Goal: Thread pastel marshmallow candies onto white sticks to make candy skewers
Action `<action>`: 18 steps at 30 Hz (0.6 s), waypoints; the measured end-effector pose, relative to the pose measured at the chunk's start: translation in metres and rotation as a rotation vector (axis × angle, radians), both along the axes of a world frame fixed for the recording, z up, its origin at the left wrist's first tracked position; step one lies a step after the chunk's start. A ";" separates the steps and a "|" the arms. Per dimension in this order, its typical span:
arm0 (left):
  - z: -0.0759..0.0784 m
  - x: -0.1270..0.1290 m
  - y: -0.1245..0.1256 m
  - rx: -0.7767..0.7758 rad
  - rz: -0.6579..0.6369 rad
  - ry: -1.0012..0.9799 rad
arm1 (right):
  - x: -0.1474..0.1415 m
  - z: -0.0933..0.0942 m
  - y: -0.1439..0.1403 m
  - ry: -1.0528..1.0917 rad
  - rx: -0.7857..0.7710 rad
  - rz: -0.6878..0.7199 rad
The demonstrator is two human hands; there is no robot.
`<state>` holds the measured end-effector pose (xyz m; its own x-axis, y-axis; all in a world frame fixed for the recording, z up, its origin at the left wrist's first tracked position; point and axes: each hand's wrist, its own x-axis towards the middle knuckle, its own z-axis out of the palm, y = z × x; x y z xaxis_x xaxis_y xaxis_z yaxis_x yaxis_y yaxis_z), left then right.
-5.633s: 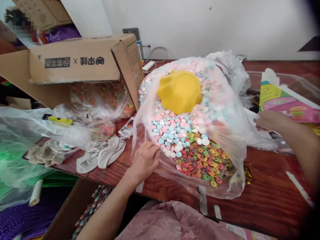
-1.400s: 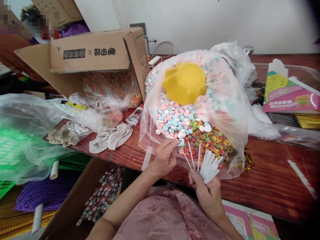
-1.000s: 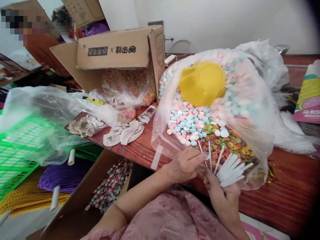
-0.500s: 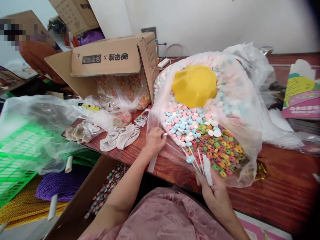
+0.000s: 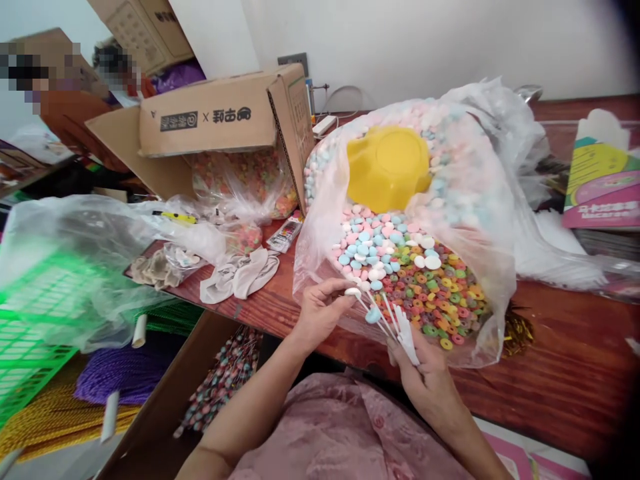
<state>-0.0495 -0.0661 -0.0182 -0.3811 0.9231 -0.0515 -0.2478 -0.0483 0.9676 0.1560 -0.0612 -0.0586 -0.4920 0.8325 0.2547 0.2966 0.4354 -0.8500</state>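
My left hand (image 5: pixel 324 313) pinches a white candy (image 5: pixel 353 292) at the tip of one of the white sticks. My right hand (image 5: pixel 425 370) is closed around a bundle of white sticks (image 5: pixel 406 337), their tips fanned toward the left hand. A blue candy (image 5: pixel 373 315) sits on another stick just below. Behind the hands lies an open clear plastic bag (image 5: pixel 320 257). Pink, white and blue button-shaped candies (image 5: pixel 367 247) and multicoloured ring candies (image 5: pixel 450 287) fill it. A yellow wavy-edged bowl (image 5: pixel 390 167) rests upside down on the candies.
A cardboard box (image 5: pixel 210 120) with bagged ring candies stands at the back left. A grey cloth (image 5: pixel 240 273) lies on the table's left part. Below, a carton holds candy-tipped sticks (image 5: pixel 223 377), beside a green basket (image 5: pixel 35 320). Two people are at the far left.
My left hand has moved right and up from the bag's left edge, bringing the white candy to a stick tip. My right hand still holds the sticks, nearly in place.
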 end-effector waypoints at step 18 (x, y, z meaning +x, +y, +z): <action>-0.022 0.015 -0.001 0.377 -0.014 0.764 | 0.007 0.003 -0.007 -0.032 -0.055 -0.072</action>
